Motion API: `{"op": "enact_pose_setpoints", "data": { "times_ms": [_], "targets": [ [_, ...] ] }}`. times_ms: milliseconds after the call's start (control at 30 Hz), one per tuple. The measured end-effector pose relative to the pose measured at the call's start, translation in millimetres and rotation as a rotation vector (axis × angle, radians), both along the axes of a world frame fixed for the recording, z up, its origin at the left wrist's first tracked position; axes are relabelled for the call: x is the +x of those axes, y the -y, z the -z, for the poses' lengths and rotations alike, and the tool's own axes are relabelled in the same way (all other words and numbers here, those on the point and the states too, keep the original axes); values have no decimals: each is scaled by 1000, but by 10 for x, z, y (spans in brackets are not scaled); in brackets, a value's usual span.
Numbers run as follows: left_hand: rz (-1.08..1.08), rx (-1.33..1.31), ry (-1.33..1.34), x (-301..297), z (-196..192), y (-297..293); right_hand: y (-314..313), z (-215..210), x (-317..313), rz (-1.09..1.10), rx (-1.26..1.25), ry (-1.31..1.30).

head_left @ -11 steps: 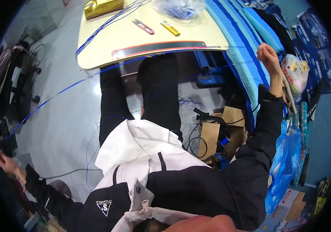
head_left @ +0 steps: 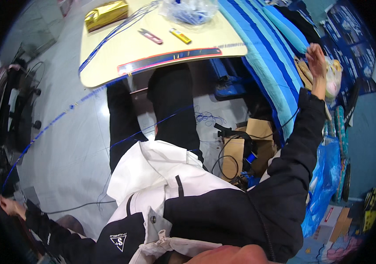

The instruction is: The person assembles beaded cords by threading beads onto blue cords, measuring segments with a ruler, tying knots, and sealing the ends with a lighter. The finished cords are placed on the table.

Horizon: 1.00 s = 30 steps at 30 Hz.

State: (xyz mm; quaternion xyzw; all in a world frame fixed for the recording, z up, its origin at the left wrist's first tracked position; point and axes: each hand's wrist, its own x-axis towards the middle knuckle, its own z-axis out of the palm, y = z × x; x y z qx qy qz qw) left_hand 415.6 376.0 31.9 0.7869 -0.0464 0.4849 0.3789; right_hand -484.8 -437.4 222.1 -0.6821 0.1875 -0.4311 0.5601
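Both my arms, in black jacket sleeves, are stretched wide apart. My left hand [head_left: 10, 206] is at the lower left, closed on the end of a thin blue cord [head_left: 51, 123]. The cord runs taut up toward the pale yellow table [head_left: 109, 66] and across its top. My right hand [head_left: 315, 57] is raised at the upper right, over the blue striped cloth [head_left: 267, 57], with its fingers pinched on a thin strand. A second length of blue cord [head_left: 153, 127] crosses my legs and ends in a loose tangle [head_left: 208, 118] on the floor.
On the table lie a gold box [head_left: 106, 14], a pink cutter [head_left: 150, 36], a yellow knife [head_left: 180, 35] and a clear bag of blue material [head_left: 190, 11]. Cardboard boxes [head_left: 245, 154] and black cables sit on the floor to my right, and blue plastic bags [head_left: 324, 185] lie further right.
My right hand has moved slightly up and outward. My left hand has dropped a little lower at the left edge. The cord stays stretched.
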Motion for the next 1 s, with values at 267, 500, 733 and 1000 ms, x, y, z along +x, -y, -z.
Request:
{"op": "enact_pose_setpoints", "data": {
  "times_ms": [267,500,733,1000],
  "targets": [
    [994,-91,-251,-844,-579,1056,-568,787,1405,-223,-158,-1614],
    [1066,316,288,-2194,-1565,2174,-2371,1070,3649,-731,-274,-562],
    [993,133,193,-2410,-1501,2429,-3944,1523,5042,-1028,-167,-140],
    [833,-13,256,-1975,-1105,2084,-2693,901,4073,-936,112,-385]
  ]
}}
